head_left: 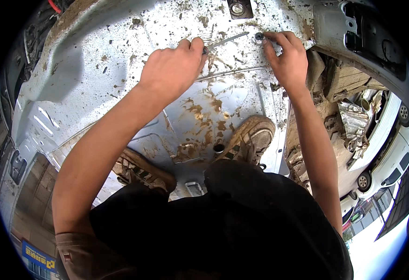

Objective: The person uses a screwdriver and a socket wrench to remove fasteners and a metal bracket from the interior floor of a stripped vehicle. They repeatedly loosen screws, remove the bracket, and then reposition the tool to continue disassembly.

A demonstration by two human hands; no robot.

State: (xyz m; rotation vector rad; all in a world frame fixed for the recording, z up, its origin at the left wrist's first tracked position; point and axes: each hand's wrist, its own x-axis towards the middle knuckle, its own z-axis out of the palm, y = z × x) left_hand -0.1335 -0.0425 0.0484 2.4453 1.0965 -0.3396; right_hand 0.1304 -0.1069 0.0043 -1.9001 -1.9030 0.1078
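My left hand is closed round a screwdriver-like tool. Its slim grey shaft points right and away from me, and its handle is mostly hidden in my fist. To the right, my right hand has thumb and forefinger drawn together at a small black round fastener. Between the tool's tip and this fastener a short gap shows. Both hands are low over a silver-grey metal car floor panel, spotted with dirt and dried mud.
My muddy shoes stand on the panel, beside a round hole. A rectangular cutout lies beyond my hands. A torn metal frame edge borders the right, with crumpled scrap below. White vehicles stand farther off.
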